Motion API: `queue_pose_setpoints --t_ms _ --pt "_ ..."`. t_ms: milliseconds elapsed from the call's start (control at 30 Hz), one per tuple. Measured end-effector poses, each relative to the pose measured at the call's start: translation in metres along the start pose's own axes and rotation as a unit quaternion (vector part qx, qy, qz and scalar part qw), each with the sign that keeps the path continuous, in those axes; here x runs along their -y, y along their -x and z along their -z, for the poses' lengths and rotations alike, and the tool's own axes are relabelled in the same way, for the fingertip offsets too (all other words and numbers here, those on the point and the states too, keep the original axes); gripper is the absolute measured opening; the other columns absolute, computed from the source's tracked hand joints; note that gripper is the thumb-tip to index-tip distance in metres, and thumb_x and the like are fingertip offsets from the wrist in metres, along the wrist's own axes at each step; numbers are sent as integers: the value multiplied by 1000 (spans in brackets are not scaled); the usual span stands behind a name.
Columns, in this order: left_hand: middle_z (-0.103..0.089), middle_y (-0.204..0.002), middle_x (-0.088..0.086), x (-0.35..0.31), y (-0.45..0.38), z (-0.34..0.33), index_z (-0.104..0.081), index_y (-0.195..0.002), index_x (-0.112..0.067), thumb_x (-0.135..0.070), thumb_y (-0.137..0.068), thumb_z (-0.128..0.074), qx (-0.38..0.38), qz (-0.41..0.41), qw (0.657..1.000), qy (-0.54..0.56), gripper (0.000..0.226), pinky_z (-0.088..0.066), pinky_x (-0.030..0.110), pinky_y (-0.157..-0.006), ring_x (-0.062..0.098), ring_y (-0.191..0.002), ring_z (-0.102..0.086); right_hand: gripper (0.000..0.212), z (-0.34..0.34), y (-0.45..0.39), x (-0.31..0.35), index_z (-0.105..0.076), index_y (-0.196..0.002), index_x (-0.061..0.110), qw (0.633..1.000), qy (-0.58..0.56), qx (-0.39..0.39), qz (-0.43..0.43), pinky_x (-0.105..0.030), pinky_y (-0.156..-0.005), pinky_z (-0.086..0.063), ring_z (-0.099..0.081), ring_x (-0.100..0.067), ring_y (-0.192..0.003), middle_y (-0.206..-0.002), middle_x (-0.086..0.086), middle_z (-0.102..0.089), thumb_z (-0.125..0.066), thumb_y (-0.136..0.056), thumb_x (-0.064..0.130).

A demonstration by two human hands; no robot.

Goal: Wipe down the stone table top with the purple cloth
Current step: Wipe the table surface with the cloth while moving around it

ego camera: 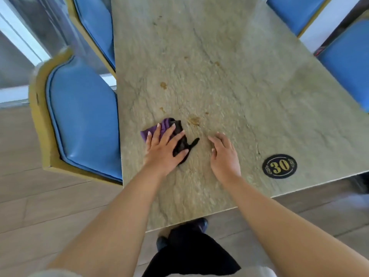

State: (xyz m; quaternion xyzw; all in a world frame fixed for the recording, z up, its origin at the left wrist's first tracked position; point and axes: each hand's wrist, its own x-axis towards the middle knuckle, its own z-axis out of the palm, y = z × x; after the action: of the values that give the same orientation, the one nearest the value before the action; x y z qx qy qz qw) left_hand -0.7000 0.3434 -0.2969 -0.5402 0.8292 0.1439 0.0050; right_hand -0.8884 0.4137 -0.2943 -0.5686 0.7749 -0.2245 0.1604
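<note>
A purple cloth (165,124) with a dark, blackish part lies on the stone table top (229,80) near its left edge. My left hand (164,148) presses flat on the cloth with spread, straight fingers. My right hand (224,154) rests on the bare stone to the right of the cloth, fingers loosely bent, holding nothing. Several brownish stains (193,119) mark the stone just beyond the cloth and farther up the table.
A black oval plaque with the number 30 (279,166) sits near the table's front right corner. Blue padded chairs stand at the left (83,118) and right (349,62) sides. My dark shoes (183,230) are below the near table edge.
</note>
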Motion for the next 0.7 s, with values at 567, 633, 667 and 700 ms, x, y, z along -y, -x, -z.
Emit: queue_pose_setpoints --t_ms 567,633,667,700 --pt "-4 -161 -14 -33 -153 22 -16 -148 -48 -60 -94 -32 30 -75 997 -15 56 4 46 -120 23 -149 7 45 22 -105 -49 -44 -139 19 996 21 -43 -74 -42 -113 -30 -26 -27 -138 -146 -7 -32 -40 -94 10" --pt "-5 -162 -11 -56 -155 19 -18 -149 -43 -56 -96 -33 0 -4 1000 -12 57 3 45 -120 26 -149 5 44 28 -114 -53 -48 -134 24 996 35 -42 -69 -43 -115 -26 -21 -29 -140 -149 -9 -29 -39 -94 9" --pt "-8 -162 -10 -66 -147 14 -20 -150 -41 -55 -95 -32 -22 -14 1000 -17 57 0 46 -119 28 -149 1 44 32 -119 -56 -50 -132 28 995 44 -47 -76 -45 -118 -19 -17 -31 -142 -149 -10 -29 -38 -93 10" --pt "-12 -161 -9 -74 -135 8 -24 -149 -39 -55 -95 -32 -42 -61 997 -16 58 -3 46 -119 29 -149 -4 44 37 -125 -59 -50 -130 30 993 57 -52 -90 -47 -120 -9 -13 -33 -144 -150 -11 -29 -37 -93 12"
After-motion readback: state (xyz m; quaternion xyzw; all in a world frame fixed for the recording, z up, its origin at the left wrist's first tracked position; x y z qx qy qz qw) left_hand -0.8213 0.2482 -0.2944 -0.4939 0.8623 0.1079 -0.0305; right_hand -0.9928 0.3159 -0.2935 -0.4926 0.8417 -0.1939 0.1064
